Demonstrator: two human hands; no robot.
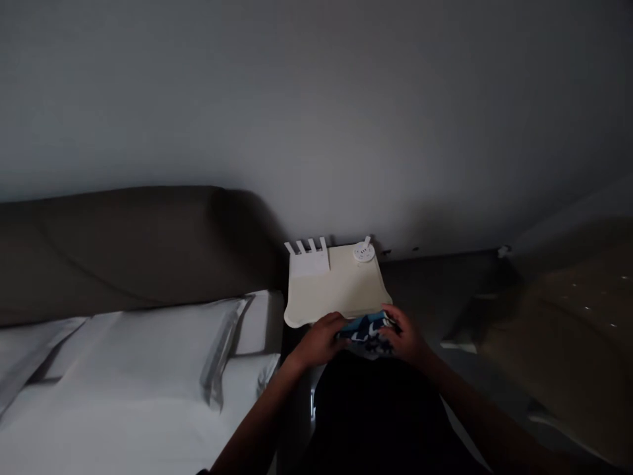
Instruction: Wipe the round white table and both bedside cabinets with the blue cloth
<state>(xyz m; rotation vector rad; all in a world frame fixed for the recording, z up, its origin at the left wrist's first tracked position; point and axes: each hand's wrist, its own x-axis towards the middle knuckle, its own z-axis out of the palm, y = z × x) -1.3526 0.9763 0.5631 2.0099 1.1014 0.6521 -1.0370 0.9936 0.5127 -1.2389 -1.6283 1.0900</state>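
Between my two hands is a folded patterned cloth point(366, 330) in blue, dark navy and white. My left hand point(321, 338) grips its left end, fingers curled over the edge. On the other end, my right hand point(404, 338) closes with thumb and fingers around the cloth. The bundle is held just in front of the near edge of a small cream bedside table point(341, 290). On that table lie a white router point(310, 262) with several antennas, at the back left, and a round white power socket point(364, 251) with a plug in it, at the back right.
To the left is a bed with white pillows point(163, 349) and a dark brown headboard point(109, 244). A grey wall point(316, 119) rises behind the table. At the right stands a brown, dimly lit piece point(558, 356) that I cannot make out. The room is dark.
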